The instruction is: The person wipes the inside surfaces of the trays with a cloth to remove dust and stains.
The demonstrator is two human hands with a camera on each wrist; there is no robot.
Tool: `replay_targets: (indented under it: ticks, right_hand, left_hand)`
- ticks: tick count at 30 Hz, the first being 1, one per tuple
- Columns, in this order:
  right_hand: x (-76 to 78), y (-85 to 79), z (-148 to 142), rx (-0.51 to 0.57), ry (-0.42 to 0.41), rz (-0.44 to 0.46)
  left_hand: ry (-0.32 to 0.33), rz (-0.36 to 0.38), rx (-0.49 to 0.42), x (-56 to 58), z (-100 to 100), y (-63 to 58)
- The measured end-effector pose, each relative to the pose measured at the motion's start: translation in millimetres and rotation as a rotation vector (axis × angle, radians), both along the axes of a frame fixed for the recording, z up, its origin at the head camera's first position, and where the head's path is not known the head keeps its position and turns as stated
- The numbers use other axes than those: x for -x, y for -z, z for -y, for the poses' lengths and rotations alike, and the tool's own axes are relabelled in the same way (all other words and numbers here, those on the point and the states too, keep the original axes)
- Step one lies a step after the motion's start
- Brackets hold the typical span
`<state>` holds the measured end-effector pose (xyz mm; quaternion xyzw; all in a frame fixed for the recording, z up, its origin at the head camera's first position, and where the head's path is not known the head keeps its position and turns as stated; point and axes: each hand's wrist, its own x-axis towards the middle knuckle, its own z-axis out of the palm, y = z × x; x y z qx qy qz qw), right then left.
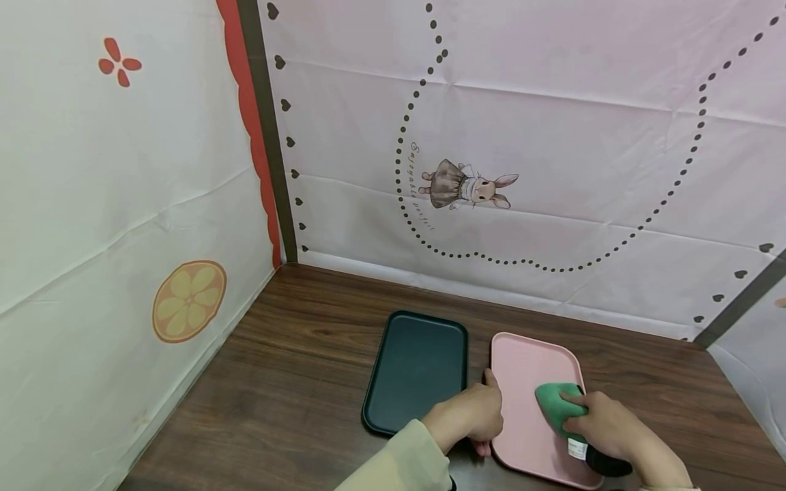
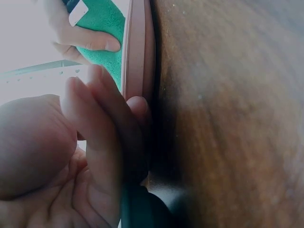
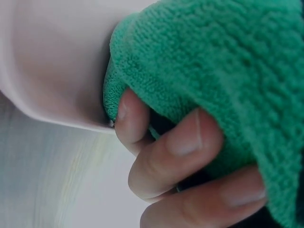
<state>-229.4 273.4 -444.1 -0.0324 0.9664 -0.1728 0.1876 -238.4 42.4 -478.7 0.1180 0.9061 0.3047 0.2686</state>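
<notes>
A pink tray (image 1: 529, 368) lies on the wooden table, with a dark green tray (image 1: 417, 368) to its left. My left hand (image 1: 471, 413) grips the pink tray's left rim (image 2: 136, 57), thumb on top and fingers (image 2: 102, 123) curled at the edge. My right hand (image 1: 604, 426) holds a green cloth (image 1: 555, 402) wrapped over a black-handled tool (image 1: 604, 462) and presses it on the pink tray's right part. In the right wrist view my fingers (image 3: 183, 156) curl round the green cloth (image 3: 223, 61) against the pink tray (image 3: 52, 57).
The brown wooden table (image 1: 295, 354) is walled by printed sheets: a white one with an orange slice (image 1: 189, 300) at left, a pink one with a rabbit drawing (image 1: 469, 185) behind. The table's front edge is near my arms.
</notes>
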Motion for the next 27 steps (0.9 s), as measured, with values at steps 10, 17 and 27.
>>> replay_targets:
  ticks: [10,17,27]
  right_hand:
    - [9.7,-3.6,1,0.003,-0.014,-0.005]
    - [16.7,-3.3,1,-0.006,-0.021,-0.011]
    - [26.1,-7.8,1,-0.008,-0.025,0.001]
  left_hand:
    - [-0.002,-0.003,0.019,-0.1,0,0.1]
    - [-0.001,0.014,0.000,1.4,1,0.2]
    - [0.009,-0.005,-0.001,0.0,1,0.3]
